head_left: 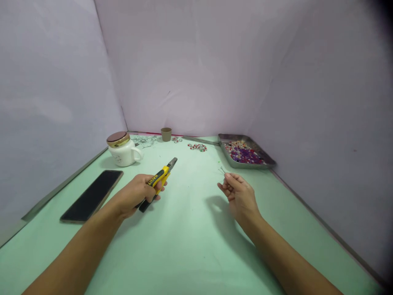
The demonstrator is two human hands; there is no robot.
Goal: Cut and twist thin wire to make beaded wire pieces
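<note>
My left hand (pixel 143 191) is wrapped round the handles of yellow and black pliers (pixel 159 177), whose metal jaws point up and to the right. The jaws look closed. My right hand (pixel 241 196) pinches a few thin wire pieces (pixel 222 170) between thumb and fingertips, their ends sticking out up and to the left. Both hands are held above the pale green tabletop (pixel 184 246), well apart from each other. The lower ends of the wires are hidden by my fingers.
A dark phone (pixel 92 197) and a lidded white mug (pixel 123 155) stand left. Behind are loose wires (pixel 144 141), a small brown cup (pixel 166 135) and red-and-white beaded pieces (pixel 197 147). A metal tray (pixel 250 166) of colourful beads lies back right, beside long metal rods (pixel 201 141).
</note>
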